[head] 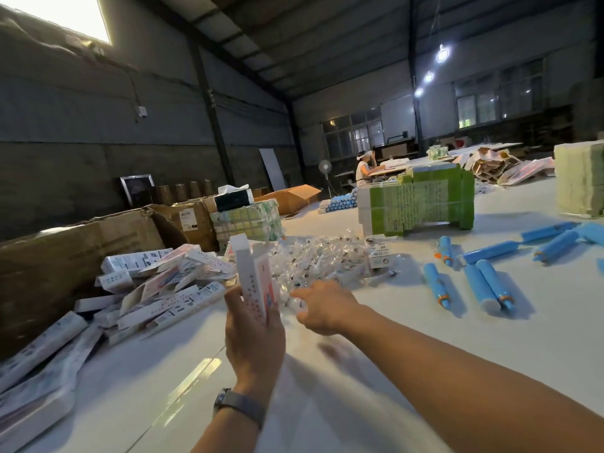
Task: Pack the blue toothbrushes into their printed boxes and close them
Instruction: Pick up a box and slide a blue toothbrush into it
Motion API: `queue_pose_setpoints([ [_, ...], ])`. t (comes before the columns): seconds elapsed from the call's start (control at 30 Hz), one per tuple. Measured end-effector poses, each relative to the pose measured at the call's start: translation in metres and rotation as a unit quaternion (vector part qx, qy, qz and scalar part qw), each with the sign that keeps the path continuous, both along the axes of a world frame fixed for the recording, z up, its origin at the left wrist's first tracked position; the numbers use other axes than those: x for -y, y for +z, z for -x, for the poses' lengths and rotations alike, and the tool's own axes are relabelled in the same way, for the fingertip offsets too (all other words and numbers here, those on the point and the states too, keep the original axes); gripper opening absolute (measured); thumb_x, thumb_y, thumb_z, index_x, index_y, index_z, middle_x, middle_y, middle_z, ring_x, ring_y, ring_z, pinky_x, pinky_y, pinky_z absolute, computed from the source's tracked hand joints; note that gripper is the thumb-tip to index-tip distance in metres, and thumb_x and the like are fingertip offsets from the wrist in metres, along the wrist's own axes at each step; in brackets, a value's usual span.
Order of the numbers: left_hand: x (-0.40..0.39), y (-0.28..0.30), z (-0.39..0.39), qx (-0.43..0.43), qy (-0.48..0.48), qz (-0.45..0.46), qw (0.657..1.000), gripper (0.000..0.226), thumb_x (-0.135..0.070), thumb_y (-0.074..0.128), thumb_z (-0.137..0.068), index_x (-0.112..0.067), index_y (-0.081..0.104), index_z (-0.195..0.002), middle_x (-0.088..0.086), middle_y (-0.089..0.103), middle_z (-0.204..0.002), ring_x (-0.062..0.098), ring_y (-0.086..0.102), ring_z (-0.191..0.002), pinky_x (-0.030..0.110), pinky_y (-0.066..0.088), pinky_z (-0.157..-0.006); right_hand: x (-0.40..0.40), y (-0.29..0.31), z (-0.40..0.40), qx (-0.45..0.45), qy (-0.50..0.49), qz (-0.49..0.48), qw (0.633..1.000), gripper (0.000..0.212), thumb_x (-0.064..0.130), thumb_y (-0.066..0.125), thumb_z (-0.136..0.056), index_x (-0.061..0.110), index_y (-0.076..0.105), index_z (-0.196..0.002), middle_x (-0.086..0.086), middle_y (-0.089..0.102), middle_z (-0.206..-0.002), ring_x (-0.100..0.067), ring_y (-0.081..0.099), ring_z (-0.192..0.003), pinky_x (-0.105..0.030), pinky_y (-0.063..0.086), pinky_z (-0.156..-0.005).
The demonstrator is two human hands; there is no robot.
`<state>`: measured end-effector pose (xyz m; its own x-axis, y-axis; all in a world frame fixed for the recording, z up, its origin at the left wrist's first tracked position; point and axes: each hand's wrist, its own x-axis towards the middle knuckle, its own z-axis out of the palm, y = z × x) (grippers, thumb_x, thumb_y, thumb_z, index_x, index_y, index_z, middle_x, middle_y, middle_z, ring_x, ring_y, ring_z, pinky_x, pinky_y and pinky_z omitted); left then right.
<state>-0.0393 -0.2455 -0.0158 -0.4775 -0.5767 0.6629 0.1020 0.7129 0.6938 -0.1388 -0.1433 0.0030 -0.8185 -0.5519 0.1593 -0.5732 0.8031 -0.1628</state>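
My left hand (253, 335) grips a white printed box (251, 276) with small dots, held upright above the table. My right hand (327, 305) reaches forward with its fingers at the near edge of a heap of clear plastic packets (313, 259); motion blur hides whether it holds one. Several blue toothbrushes (490, 286) with orange collars lie loose on the white table (408, 338) to the right. A pile of printed boxes (157, 289) lies to the left.
Open brown cartons (65, 256) stand along the left edge. Green-printed stacks (421, 204) and a bundled stack (248, 220) sit further back, a pale block (578, 178) at far right. A person (364, 170) works at the far end.
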Motion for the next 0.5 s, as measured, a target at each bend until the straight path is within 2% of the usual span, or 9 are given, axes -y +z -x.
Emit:
queue_pose_setpoints([
  [0.1,0.002,0.000,0.000,-0.013,0.003,0.003,1.000,0.051,-0.019,0.067,-0.092,-0.033,0.024,-0.117,0.012,0.056,-0.124,0.027,0.057,-0.096,0.044,0.057,-0.073,0.009,-0.004,0.013,0.003,-0.064,-0.046,0.997,0.047,0.039,0.042,-0.096,0.031,0.041,-0.143,-0.011,0.035,-0.152,-0.038,0.023,-0.141,-0.053,0.028,-0.108],
  [0.17,0.003,-0.002,0.001,-0.014,0.001,0.011,1.000,0.053,-0.019,0.068,-0.092,-0.028,0.025,-0.121,0.013,0.055,-0.126,0.023,0.056,-0.097,0.044,0.059,-0.074,0.009,-0.007,0.017,0.000,-0.086,-0.057,0.995,0.040,0.029,0.044,-0.095,0.020,0.051,-0.134,-0.015,0.043,-0.145,-0.037,0.031,-0.135,-0.048,0.035,-0.102],
  [0.23,0.002,-0.003,0.002,-0.013,-0.007,0.011,1.000,0.052,-0.019,0.069,-0.091,-0.022,0.028,-0.123,0.014,0.056,-0.128,0.028,0.060,-0.100,0.046,0.061,-0.076,0.005,-0.011,0.021,-0.011,-0.089,0.002,0.996,0.025,0.022,0.046,-0.093,0.016,0.060,-0.113,-0.015,0.053,-0.130,-0.033,0.048,-0.119,-0.038,0.042,-0.088],
  [0.3,0.003,-0.003,0.003,-0.012,-0.015,0.009,1.000,0.050,-0.019,0.068,-0.091,-0.021,0.030,-0.124,0.014,0.056,-0.128,0.031,0.061,-0.104,0.047,0.061,-0.077,-0.002,-0.012,0.022,-0.015,-0.080,0.052,0.995,0.007,0.020,0.051,-0.089,0.020,0.055,-0.085,-0.010,0.060,-0.107,-0.030,0.056,-0.100,-0.032,0.041,-0.074],
  [0.33,0.003,-0.002,0.004,-0.011,-0.020,0.005,1.000,0.050,-0.019,0.068,-0.092,-0.021,0.031,-0.125,0.013,0.055,-0.129,0.031,0.061,-0.105,0.046,0.060,-0.078,-0.005,-0.011,0.021,-0.014,-0.076,0.059,0.995,0.006,0.019,0.053,-0.088,0.021,0.053,-0.082,-0.008,0.061,-0.103,-0.029,0.057,-0.097,-0.031,0.041,-0.072],
  [0.4,0.002,-0.002,0.004,-0.016,-0.047,-0.014,0.999,0.046,-0.021,0.067,-0.092,-0.023,0.030,-0.121,0.010,0.054,-0.128,0.030,0.061,-0.106,0.040,0.058,-0.078,-0.010,-0.010,0.020,-0.008,-0.076,0.067,0.995,0.004,0.015,0.055,-0.085,0.019,0.056,-0.087,-0.007,0.065,-0.105,-0.027,0.061,-0.097,-0.032,0.045,-0.072],
  [0.5,-0.004,-0.003,0.003,-0.024,-0.149,-0.033,0.988,0.045,-0.015,0.069,-0.091,-0.027,0.031,-0.112,0.000,0.055,-0.118,0.025,0.063,-0.103,0.027,0.055,-0.073,-0.022,-0.001,0.016,0.008,-0.082,0.155,0.985,0.025,0.013,0.057,-0.084,0.020,0.060,-0.109,-0.002,0.061,-0.099,-0.025,0.059,-0.094,-0.034,0.049,-0.082],
])
